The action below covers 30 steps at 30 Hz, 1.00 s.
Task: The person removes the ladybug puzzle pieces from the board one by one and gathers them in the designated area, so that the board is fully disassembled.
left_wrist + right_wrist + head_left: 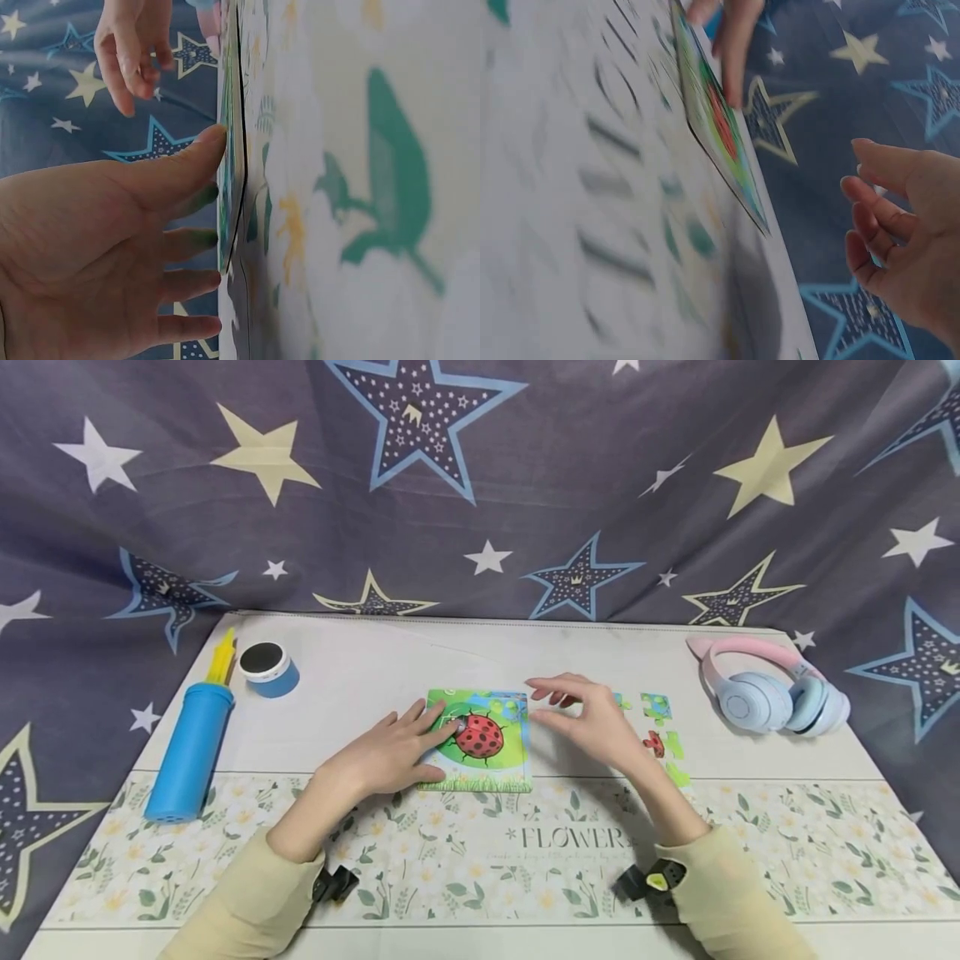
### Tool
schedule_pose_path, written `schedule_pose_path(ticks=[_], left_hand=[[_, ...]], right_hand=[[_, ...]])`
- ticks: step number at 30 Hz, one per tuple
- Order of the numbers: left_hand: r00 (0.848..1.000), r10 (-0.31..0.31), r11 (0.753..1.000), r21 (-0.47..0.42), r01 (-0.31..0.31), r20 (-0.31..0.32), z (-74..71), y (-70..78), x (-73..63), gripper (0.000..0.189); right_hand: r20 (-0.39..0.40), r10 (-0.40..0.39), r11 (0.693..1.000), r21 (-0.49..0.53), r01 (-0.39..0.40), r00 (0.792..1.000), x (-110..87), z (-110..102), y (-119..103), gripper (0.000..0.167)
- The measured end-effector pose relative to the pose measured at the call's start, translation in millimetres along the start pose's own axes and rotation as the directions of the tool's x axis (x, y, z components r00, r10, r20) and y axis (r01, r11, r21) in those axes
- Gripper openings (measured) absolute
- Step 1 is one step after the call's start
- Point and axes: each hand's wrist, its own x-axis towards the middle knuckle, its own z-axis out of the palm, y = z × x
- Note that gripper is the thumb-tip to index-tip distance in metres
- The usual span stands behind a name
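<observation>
Tabletop (360,660), middle: puzzle (502,778) | right of puzzle, apart from it: loose pieces (657,705) | right of pieces, slightly farther back: headphones (752,702) | left edge: pump (189,752) (nozzle (221,660) pointing toward the back) | just right of nozzle, back left corner: speaker (272,678) | behind tabletop: hanging cloth (420,535)

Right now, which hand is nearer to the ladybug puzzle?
Left. The left hand touches the ladybug puzzle; the right hand hovers near its right edge, without contact.
</observation>
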Motion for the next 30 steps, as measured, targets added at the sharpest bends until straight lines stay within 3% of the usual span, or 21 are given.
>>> schedule_pose_path(ticks=[5, 13, 20, 25, 30], left_hand=[[0.999, -0.034, 0.999, 0.008, 0.034, 0.017, 0.1, 1.6, 1.2, 0.074], [0.997, -0.066, 0.997, 0.031, 0.065, 0.038, -0.1, 3.6, 2.2, 0.071], [0.995, -0.088, 0.995, 0.045, 0.086, 0.037, -2.3, 6.3, 1.3, 0.07], [0.995, -0.098, 0.994, 0.055, 0.096, 0.037, -1.8, 7.6, 1.2, 0.07], [0.995, -0.092, 0.994, 0.067, 0.089, 0.04, -1.4, 6.8, 1.2, 0.07]], right_hand=[[0.153, 0.0, 1.0, 0.02, -0.003, 0.988, 1.7, 24.0, -10.9, 0.05], [0.328, 0.015, 0.998, -0.065, 0.006, 0.945, -0.7, 47.4, -14.9, 0.067], [0.356, 0.001, 0.977, -0.199, 0.075, 0.935, -4.0, 56.8, -20.3, 0.071], [0.357, -0.018, 0.967, -0.23, 0.107, 0.934, -5.8, 59.9, -21.9, 0.069], [0.351, 0.005, 0.967, -0.24, 0.085, 0.936, -6.2, 62.2, -22.0, 0.065]])
